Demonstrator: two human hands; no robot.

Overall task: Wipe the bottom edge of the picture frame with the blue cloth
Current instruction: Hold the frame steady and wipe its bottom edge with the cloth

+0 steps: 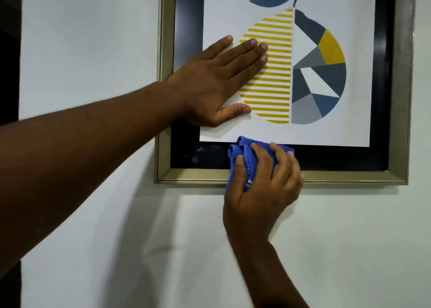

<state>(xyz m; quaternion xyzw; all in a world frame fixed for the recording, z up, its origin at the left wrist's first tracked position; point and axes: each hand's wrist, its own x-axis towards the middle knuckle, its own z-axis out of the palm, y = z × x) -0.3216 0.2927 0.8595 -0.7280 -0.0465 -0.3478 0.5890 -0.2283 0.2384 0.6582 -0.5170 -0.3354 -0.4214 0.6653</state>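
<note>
A picture frame (349,176) with a dull gold rim and a black inner border hangs on a white wall; it holds a print of a pear in yellow stripes and grey-blue patches. My left hand (217,81) lies flat and open on the glass over the print's lower left. My right hand (263,186) grips a bunched blue cloth (242,149) and presses it against the frame's bottom edge, left of its middle. The cloth covers part of the black border and the gold rim there.
The white wall (349,249) spreads below and left of the frame. A dark vertical strip (9,74) runs down the far left edge of the view. Smudges show on the black border (200,153) left of the cloth.
</note>
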